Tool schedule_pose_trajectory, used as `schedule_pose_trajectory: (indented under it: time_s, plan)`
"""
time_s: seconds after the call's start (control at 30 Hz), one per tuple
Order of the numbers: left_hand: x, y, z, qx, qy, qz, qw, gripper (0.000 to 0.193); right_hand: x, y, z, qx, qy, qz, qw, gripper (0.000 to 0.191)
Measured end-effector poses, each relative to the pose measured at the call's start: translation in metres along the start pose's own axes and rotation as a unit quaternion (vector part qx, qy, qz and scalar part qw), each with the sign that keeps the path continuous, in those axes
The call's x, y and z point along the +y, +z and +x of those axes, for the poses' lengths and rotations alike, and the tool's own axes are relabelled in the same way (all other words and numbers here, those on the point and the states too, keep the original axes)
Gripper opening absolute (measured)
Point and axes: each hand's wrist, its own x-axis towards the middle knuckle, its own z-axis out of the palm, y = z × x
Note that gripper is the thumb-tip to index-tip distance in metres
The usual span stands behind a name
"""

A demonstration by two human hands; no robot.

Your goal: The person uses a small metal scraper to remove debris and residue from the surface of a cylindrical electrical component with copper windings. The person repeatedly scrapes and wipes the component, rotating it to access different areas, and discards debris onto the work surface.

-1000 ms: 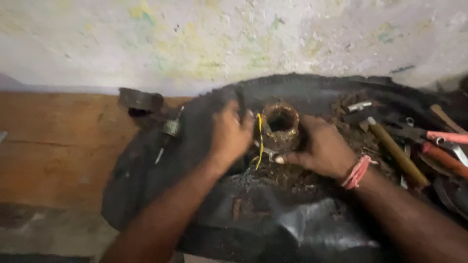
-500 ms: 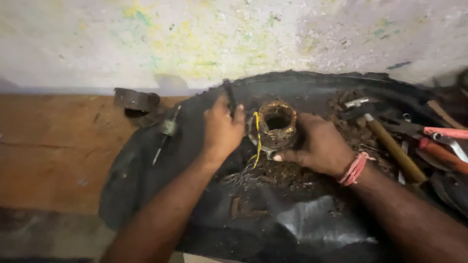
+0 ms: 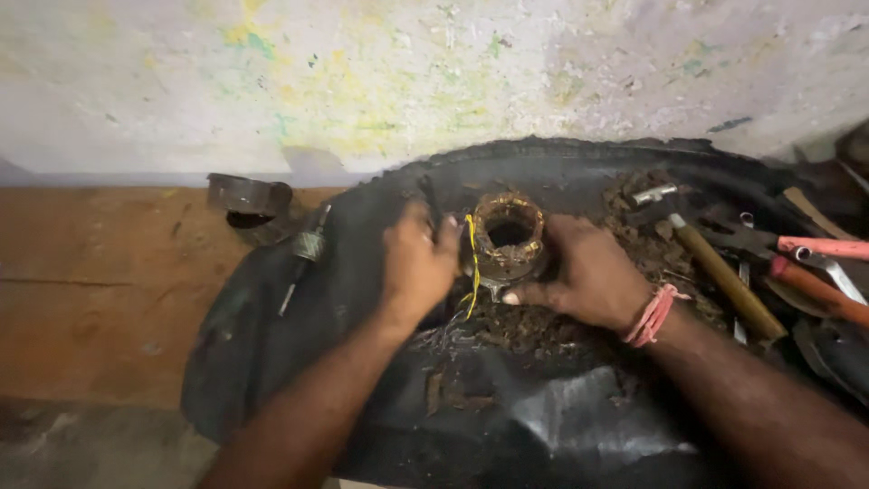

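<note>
1. The left hand [image 3: 418,263] lies knuckles up just left of a rusty motor stator [image 3: 508,237], its fingers curled in a narrow grasp around a thin dark tool [image 3: 427,197] whose tip pokes up above the knuckles.
2. The right hand [image 3: 584,272] cups the stator's right side, fingers wrapped against its wall and the thumb reaching under its near edge, so the hand holds the stator steady.
3. A pink thread band [image 3: 650,316] circles the right wrist.
4. The stator stands upright between the two hands, its round bore facing up, with coppery windings showing around the rim.
5. A yellow wire [image 3: 472,264] runs down the stator's left side, between it and the left hand.
6. The stator rests on a black rubber sheet [image 3: 543,426] spread over a wooden bench [image 3: 100,290]; brown debris [image 3: 525,326] and wire scraps litter the sheet just in front of the stator.
7. To the right, well apart from the hands, lie a wooden-handled hammer [image 3: 720,272] and pliers with pink grips [image 3: 819,263].
8. To the left, a screwdriver-like tool [image 3: 303,258] lies at the sheet's edge, and a dark metal ring [image 3: 246,197] sits near it on the bench.
9. A pale, paint-flecked wall [image 3: 407,81] rises behind the bench.
</note>
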Motion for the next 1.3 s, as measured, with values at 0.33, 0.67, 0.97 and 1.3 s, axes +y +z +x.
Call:
schedule_pose_trajectory:
  time_s: [0.33,0.67,0.97,1.3]
  plan:
    - [0.013,-0.003,-0.004,0.019,-0.047,-0.009,0.999,0.019,-0.001,0.0,0.0,-0.016,0.036,-0.014,0.999,0.087]
    - [0.008,-0.001,-0.011,0.032,0.052,-0.025,0.998,0.014,-0.001,0.0,0.001,-0.011,0.008,0.007,1.0,0.092]
    - [-0.004,0.007,-0.006,0.093,0.093,0.094,0.987,0.025,-0.002,0.0,0.0,-0.01,0.016,0.001,1.0,0.094]
    - [0.023,-0.022,0.004,0.081,0.249,0.004,0.965,0.018,0.017,-0.022,-0.001,-0.005,0.01,0.078,0.997,0.094]
